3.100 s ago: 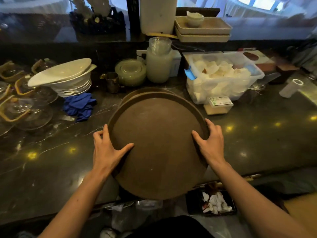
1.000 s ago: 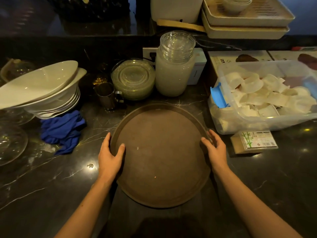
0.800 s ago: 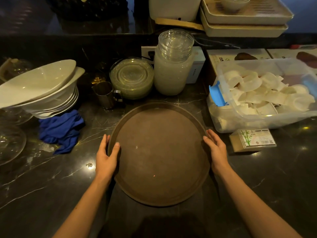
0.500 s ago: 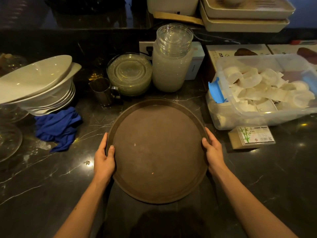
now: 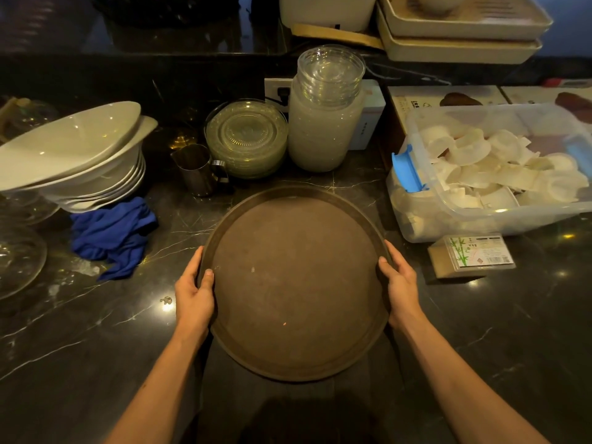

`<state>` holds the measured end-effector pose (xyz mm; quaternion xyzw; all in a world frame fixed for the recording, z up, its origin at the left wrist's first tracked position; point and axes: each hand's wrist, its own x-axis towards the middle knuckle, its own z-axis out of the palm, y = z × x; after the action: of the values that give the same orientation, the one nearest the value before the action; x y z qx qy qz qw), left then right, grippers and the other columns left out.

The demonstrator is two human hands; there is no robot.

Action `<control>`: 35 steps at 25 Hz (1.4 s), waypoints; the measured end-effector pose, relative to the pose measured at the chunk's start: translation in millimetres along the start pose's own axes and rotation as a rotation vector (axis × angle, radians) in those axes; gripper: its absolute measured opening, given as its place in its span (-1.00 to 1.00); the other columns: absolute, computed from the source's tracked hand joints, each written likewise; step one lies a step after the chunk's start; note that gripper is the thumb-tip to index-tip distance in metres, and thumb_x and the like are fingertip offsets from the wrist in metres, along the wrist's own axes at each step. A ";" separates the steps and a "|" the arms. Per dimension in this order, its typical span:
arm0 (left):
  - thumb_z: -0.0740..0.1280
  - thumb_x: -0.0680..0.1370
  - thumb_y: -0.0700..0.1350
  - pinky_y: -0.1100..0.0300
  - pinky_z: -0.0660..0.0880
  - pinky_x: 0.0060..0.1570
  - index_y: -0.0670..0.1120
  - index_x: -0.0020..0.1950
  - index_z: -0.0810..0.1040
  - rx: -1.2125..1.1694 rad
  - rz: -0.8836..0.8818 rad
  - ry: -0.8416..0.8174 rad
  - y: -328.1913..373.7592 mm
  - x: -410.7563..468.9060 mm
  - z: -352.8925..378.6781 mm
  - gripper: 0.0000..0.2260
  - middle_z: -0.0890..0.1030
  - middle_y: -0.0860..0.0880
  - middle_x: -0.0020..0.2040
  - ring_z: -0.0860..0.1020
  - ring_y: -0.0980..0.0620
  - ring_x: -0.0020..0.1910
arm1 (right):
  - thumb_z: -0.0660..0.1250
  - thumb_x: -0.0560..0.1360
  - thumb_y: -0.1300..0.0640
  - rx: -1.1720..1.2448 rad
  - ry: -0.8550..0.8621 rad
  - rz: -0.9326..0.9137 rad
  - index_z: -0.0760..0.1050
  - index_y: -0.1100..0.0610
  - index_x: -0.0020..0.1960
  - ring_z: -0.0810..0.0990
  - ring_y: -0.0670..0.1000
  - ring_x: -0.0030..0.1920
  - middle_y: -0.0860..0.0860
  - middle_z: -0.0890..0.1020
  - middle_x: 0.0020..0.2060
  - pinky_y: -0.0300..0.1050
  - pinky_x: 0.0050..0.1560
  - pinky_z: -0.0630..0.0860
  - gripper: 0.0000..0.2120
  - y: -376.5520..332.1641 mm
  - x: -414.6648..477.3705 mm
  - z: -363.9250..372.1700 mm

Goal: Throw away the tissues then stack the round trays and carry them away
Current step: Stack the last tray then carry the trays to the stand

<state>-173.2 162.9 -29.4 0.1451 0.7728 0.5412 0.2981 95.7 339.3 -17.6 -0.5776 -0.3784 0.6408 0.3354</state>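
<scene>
Since 3.1 s ago the round trays (image 5: 296, 283) have gone from overhanging the near edge to lying further in on the counter (image 5: 80, 347), and both thumbs have drawn back from the face to the rim. Left hand (image 5: 194, 291) and right hand (image 5: 400, 290) each close their grip on opposite sides of the rim. Stacking looks done; carrying comes next, calling for a level lift clear of the steel cup (image 5: 195, 169). Being round, the stack has no long axis; its face points up.
</scene>
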 end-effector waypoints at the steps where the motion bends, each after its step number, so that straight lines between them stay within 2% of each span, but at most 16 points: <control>1: 0.18 0.62 -0.27 0.12 0.29 0.38 0.01 0.51 0.28 -0.010 -0.001 0.006 0.4 -1.9 -2.8 -0.54 0.36 0.07 0.47 0.31 0.11 0.44 | 0.18 0.60 0.29 0.018 0.004 0.004 0.36 0.04 0.45 0.51 0.03 0.28 -0.05 0.58 0.19 0.11 0.37 0.39 -0.56 0.5 -4.5 -0.8; 3: 0.20 0.61 -0.27 0.07 0.35 0.36 0.01 0.49 0.31 -0.036 -0.007 0.017 1.0 -7.3 -8.8 -0.54 0.40 0.05 0.45 0.37 0.09 0.41 | 0.20 0.59 0.29 0.064 0.015 0.020 0.37 0.05 0.45 0.55 0.03 0.24 0.02 0.58 0.23 0.09 0.33 0.44 -0.55 -1.9 -15.1 -2.8; 6: 0.22 0.60 -0.30 0.11 0.40 0.30 -0.02 0.48 0.33 -0.090 0.002 0.023 11.2 -22.4 -19.0 -0.54 0.43 0.03 0.42 0.42 0.09 0.35 | 0.21 0.58 0.29 0.144 0.020 0.012 0.41 0.07 0.42 0.58 0.04 0.21 0.05 0.60 0.22 0.08 0.29 0.47 -0.57 -10.9 -30.4 -7.8; 10: 0.22 0.59 -0.33 0.20 0.47 0.14 -0.04 0.47 0.35 -0.193 0.034 0.016 37.0 -45.7 -34.8 -0.54 0.48 0.08 0.31 0.51 0.18 0.15 | 0.15 0.60 0.30 0.207 -0.013 -0.052 0.43 0.09 0.40 0.59 0.06 0.23 0.04 0.62 0.21 0.05 0.25 0.50 -0.61 -27.3 -59.5 -15.2; 15: 0.25 0.56 -0.37 0.04 0.41 0.33 -0.11 0.45 0.38 -0.209 0.107 0.022 49.7 -64.8 -59.0 -0.53 0.49 -0.05 0.37 0.49 0.03 0.30 | 0.14 0.57 0.40 0.212 -0.006 -0.162 0.39 0.17 0.42 0.60 0.07 0.19 0.06 0.64 0.14 0.02 0.25 0.50 -0.55 -44.1 -102.6 -16.4; 20: 0.25 0.56 -0.37 0.00 0.39 0.35 -0.16 0.45 0.35 -0.272 0.123 0.002 70.9 -85.9 -82.1 -0.54 0.48 -0.13 0.37 0.48 -0.04 0.32 | 0.17 0.49 0.52 0.124 -0.006 -0.206 0.39 0.14 0.42 0.63 0.04 0.12 -0.01 0.64 0.10 0.02 0.17 0.57 -0.44 -55.3 -140.2 -19.7; 23: 0.24 0.58 -0.35 -0.06 0.45 0.29 -0.14 0.41 0.42 -0.278 0.090 -0.033 76.5 -104.0 -93.5 -0.60 0.56 -0.14 0.28 0.55 -0.08 0.23 | 0.18 0.48 0.52 0.110 -0.036 -0.218 0.43 0.12 0.39 0.65 0.03 0.06 -0.02 0.66 0.04 -0.03 0.06 0.62 -0.44 -60.1 -155.8 -22.5; 28: 0.26 0.56 -0.36 -0.06 0.47 0.26 -0.11 0.40 0.45 -0.316 0.048 0.120 67.6 -142.6 -110.5 -0.58 0.61 -0.10 0.22 0.59 -0.03 0.17 | 0.19 0.46 0.51 0.064 -0.118 -0.211 0.49 0.03 0.35 0.63 0.09 0.15 0.04 0.63 0.16 0.09 0.10 0.60 -0.41 -61.1 -167.1 -21.7; 31: 0.26 0.55 -0.37 -0.02 0.48 0.26 -0.10 0.39 0.45 -0.356 0.053 0.255 61.9 -175.7 -121.1 -0.58 0.62 -0.08 0.18 0.60 -0.02 0.16 | 0.19 0.47 0.48 0.036 -0.230 -0.177 0.49 0.02 0.34 0.63 0.11 0.14 0.06 0.63 0.17 0.12 0.10 0.59 -0.44 -65.4 -170.1 -16.2; 35: 0.26 0.55 -0.38 0.02 0.48 0.26 -0.14 0.40 0.44 -0.403 0.062 0.490 58.1 -235.9 -135.1 -0.58 0.59 -0.10 0.24 0.58 -0.03 0.20 | 0.20 0.48 0.46 -0.035 -0.427 -0.129 0.47 0.01 0.35 0.65 0.13 0.09 0.10 0.64 0.15 0.14 0.06 0.61 -0.45 -70.6 -179.9 0.4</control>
<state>-78.4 -45.8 127.8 -0.0281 0.6940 0.7111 0.1092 114.1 217.8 131.5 -0.4090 -0.4880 0.7192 0.2780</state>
